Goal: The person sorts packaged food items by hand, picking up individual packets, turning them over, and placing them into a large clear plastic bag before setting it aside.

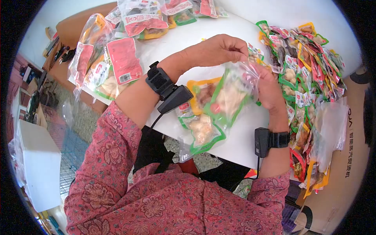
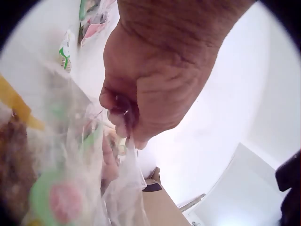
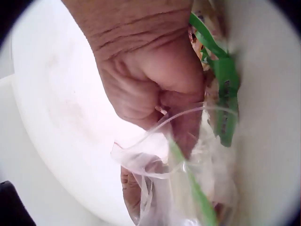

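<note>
A clear plastic bag (image 1: 253, 80) hangs over the white table, with green-edged food packs (image 1: 231, 98) in it; a yellow-edged pack (image 1: 201, 94) lies against them. My left hand (image 1: 229, 49) pinches the bag's upper edge, its fingers curled in the left wrist view, where the stretched film (image 2: 129, 183) runs down from them. On the bag's other side is my right hand (image 1: 270, 88), gripping near the mouth. In the right wrist view the bag's rim (image 3: 162, 125) crosses the fingers of my right hand (image 3: 150, 80); whether they are inside the bag is unclear.
A large heap of food packs (image 1: 301, 74) covers the table's right side. Filled clear bags (image 1: 124, 60) with red labels stand at the left and back. Empty-looking clear bags (image 1: 331, 121) lie at the right, beside a cardboard box (image 1: 352, 156). The table's front edge is near my body.
</note>
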Action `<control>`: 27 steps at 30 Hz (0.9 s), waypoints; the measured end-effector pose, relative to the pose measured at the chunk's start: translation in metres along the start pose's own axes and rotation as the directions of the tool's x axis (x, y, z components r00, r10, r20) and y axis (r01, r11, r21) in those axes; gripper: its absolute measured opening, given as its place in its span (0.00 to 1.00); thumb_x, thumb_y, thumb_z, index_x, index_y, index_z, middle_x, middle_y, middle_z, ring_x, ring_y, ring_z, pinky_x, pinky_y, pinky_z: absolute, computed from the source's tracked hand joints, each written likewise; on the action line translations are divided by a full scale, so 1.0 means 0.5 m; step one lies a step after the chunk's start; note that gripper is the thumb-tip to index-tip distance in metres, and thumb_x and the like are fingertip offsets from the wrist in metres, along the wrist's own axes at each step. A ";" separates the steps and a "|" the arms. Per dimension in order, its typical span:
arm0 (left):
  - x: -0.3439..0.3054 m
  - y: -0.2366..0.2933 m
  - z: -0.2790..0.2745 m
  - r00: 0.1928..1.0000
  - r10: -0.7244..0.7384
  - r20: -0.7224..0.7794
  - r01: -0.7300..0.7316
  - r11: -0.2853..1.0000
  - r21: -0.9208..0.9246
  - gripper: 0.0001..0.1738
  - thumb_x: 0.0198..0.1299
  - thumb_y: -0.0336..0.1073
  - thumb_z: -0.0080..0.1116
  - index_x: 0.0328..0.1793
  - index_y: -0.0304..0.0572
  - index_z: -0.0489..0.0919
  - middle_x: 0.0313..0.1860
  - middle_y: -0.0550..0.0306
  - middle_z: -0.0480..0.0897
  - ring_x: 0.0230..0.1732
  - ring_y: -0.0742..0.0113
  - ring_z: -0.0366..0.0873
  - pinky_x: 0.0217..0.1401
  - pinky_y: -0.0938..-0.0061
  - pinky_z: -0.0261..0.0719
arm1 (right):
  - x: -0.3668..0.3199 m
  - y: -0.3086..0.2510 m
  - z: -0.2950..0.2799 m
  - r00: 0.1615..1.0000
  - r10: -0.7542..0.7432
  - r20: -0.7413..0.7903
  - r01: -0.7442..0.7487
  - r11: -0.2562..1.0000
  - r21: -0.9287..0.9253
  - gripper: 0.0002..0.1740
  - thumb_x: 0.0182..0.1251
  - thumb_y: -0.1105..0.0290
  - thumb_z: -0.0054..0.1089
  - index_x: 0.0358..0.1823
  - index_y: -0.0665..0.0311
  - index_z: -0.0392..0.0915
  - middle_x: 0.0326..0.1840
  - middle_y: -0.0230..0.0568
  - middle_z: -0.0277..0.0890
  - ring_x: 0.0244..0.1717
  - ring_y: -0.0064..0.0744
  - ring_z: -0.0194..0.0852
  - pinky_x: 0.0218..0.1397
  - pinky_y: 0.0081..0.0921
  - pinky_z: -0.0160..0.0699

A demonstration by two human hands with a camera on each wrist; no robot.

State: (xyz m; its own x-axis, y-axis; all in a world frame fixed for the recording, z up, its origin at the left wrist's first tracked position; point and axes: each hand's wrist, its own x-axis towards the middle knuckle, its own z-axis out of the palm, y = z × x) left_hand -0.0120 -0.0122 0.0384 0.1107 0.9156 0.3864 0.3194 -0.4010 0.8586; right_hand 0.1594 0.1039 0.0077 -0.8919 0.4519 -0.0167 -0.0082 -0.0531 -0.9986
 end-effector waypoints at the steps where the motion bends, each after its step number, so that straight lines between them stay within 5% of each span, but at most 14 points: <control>1: 0.002 -0.010 0.000 0.999 -0.004 -0.044 0.005 1.000 0.010 0.07 0.60 0.33 0.51 0.33 0.37 0.73 0.27 0.69 0.70 0.31 0.82 0.64 0.36 0.85 0.65 | -0.005 -0.003 0.000 1.000 0.000 0.001 0.000 1.000 -0.001 0.13 0.60 0.78 0.44 0.46 0.68 0.71 0.42 0.35 0.74 0.40 0.22 0.72 0.44 0.19 0.73; 3: -0.001 -0.022 0.001 0.996 0.002 -0.093 0.000 1.000 0.021 0.07 0.59 0.33 0.51 0.33 0.38 0.73 0.26 0.68 0.70 0.31 0.82 0.64 0.35 0.84 0.65 | -0.015 -0.021 0.004 0.995 0.018 0.099 -0.005 0.991 -0.130 0.09 0.60 0.75 0.46 0.40 0.67 0.74 0.37 0.33 0.76 0.37 0.21 0.73 0.42 0.17 0.73; 7: 0.003 -0.033 0.021 0.979 -0.110 -0.170 0.148 0.963 0.224 0.06 0.56 0.34 0.52 0.32 0.38 0.73 0.22 0.64 0.70 0.27 0.77 0.66 0.31 0.79 0.67 | -0.014 -0.034 -0.003 0.995 -0.090 0.040 0.099 0.922 -0.374 0.08 0.61 0.73 0.48 0.35 0.67 0.75 0.34 0.33 0.77 0.34 0.19 0.74 0.37 0.15 0.73; 10: 0.000 -0.043 0.036 0.985 -0.077 -0.153 0.119 0.951 0.285 0.06 0.57 0.34 0.52 0.33 0.38 0.72 0.22 0.62 0.71 0.26 0.75 0.67 0.31 0.78 0.67 | 0.004 -0.015 -0.013 0.916 -0.313 -0.250 0.220 0.915 -0.338 0.08 0.62 0.72 0.47 0.35 0.68 0.75 0.35 0.34 0.77 0.32 0.18 0.74 0.27 0.14 0.70; 14: -0.008 -0.053 0.053 0.996 -0.025 -0.087 0.060 0.903 0.425 0.06 0.57 0.35 0.50 0.34 0.40 0.72 0.23 0.55 0.73 0.27 0.65 0.72 0.32 0.73 0.69 | 0.008 -0.015 -0.033 0.871 -0.295 -0.394 0.234 0.952 -0.196 0.08 0.60 0.74 0.47 0.36 0.69 0.74 0.36 0.37 0.76 0.34 0.23 0.75 0.30 0.17 0.72; 16: -0.010 -0.052 0.056 0.999 -0.027 -0.042 0.045 0.861 0.506 0.07 0.57 0.38 0.49 0.35 0.44 0.72 0.26 0.51 0.75 0.29 0.54 0.75 0.32 0.66 0.71 | 0.010 -0.009 -0.047 0.771 -0.553 -0.317 0.117 0.611 -0.783 0.10 0.57 0.74 0.49 0.40 0.66 0.74 0.44 0.44 0.72 0.46 0.35 0.72 0.44 0.27 0.72; 17: -0.010 -0.053 0.058 0.999 -0.023 -0.045 0.043 0.861 0.506 0.07 0.57 0.38 0.49 0.35 0.44 0.72 0.26 0.51 0.75 0.29 0.54 0.75 0.32 0.66 0.71 | 0.012 -0.009 -0.055 0.770 -0.556 -0.312 0.119 0.607 -0.786 0.10 0.57 0.74 0.49 0.40 0.66 0.74 0.44 0.44 0.72 0.46 0.35 0.72 0.44 0.27 0.72; 19: -0.011 -0.064 0.062 0.999 0.012 -0.035 0.009 0.846 0.533 0.07 0.56 0.40 0.50 0.34 0.46 0.73 0.25 0.51 0.76 0.30 0.51 0.75 0.32 0.62 0.71 | 0.015 -0.015 -0.062 0.637 -0.771 -0.024 -0.175 -0.114 -0.978 0.15 0.52 0.70 0.52 0.43 0.63 0.74 0.53 0.50 0.65 0.59 0.46 0.59 0.58 0.38 0.61; 22: -0.015 -0.074 0.060 1.000 0.029 -0.006 -0.021 0.834 0.551 0.08 0.56 0.40 0.50 0.34 0.46 0.73 0.24 0.51 0.76 0.29 0.51 0.75 0.32 0.61 0.71 | 0.022 -0.016 -0.075 0.700 -0.708 -0.097 -0.301 -0.170 -0.938 0.18 0.51 0.65 0.53 0.45 0.60 0.75 0.59 0.51 0.60 0.65 0.48 0.48 0.62 0.47 0.53; 27: -0.015 -0.075 0.061 1.000 0.020 -0.006 -0.014 0.852 0.523 0.07 0.55 0.40 0.50 0.33 0.46 0.73 0.23 0.51 0.76 0.28 0.50 0.75 0.32 0.60 0.70 | 0.046 -0.016 -0.085 0.806 -0.545 -0.229 -0.402 -0.222 -0.888 0.19 0.51 0.63 0.52 0.46 0.60 0.76 0.59 0.50 0.61 0.67 0.46 0.46 0.58 0.53 0.54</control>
State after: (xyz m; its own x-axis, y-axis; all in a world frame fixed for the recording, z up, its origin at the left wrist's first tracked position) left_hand 0.0039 -0.0031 -0.0068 0.1116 0.9072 0.4057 0.7629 -0.3398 0.5501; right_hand 0.1582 0.1528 0.0133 -0.6114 0.5970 0.5194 0.7619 0.6213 0.1828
